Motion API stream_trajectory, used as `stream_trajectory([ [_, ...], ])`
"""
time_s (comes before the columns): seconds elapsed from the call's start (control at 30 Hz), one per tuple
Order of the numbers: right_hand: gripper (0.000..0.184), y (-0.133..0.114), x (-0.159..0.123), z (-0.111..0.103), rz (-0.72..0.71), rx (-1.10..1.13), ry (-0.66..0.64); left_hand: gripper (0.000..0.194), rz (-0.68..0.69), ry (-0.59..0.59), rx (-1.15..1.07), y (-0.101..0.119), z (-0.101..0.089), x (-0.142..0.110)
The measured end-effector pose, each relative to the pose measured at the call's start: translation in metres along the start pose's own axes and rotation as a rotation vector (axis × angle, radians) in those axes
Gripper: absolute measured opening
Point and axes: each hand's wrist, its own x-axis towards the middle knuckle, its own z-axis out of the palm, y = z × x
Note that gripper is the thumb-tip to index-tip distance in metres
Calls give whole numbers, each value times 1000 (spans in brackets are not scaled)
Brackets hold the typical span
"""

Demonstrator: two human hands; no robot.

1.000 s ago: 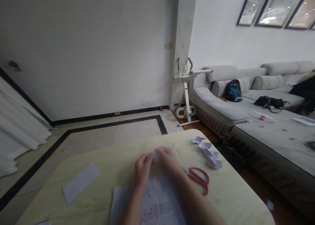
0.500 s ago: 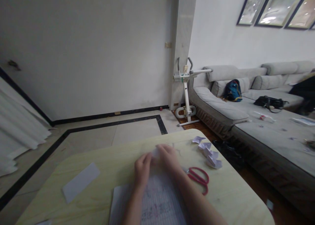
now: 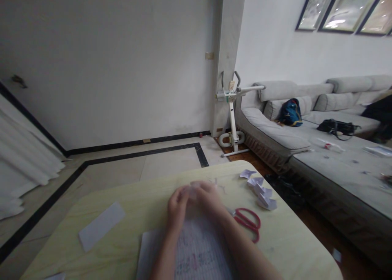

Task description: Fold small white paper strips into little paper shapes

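Observation:
Between the fingertips of both hands is a small piece of white paper, mostly covered and blurred, so its shape is unclear. My left hand pinches it from the left. From the right, my right hand closes on it, slightly smeared by motion. Below them, under my forearms, lies a lined notebook with handwriting. Red-handled scissors rest right of my right forearm, their blades partly hidden by it. Several folded white paper pieces sit in a row near the table's right edge.
A white paper strip lies on the left of the pale wooden table. Beyond the table stand an exercise machine and a grey sofa bearing a blue backpack and a black bag. A paper scrap is at the lower right.
My right hand has shifted slightly, its fingers curling closer to the left hand around the paper. Less of the paper shows. The other things lie as before.

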Motion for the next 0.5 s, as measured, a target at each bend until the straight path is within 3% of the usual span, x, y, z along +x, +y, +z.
stream_trajectory([
  [0.1,23,-5,-2,2,44,107,-150,32,-41,44,-140,1,-1,1],
  [0.17,22,-8,-3,3,53,138,-182,31,-72,34,-226,2,0,0],
  [0.4,21,-6,0,1,72,165,-42,32,-50,-77,-158,1,2,-3],
  [0.5,25,-5,1,0,87,102,11,34,-38,-53,-78,1,2,-2],
])
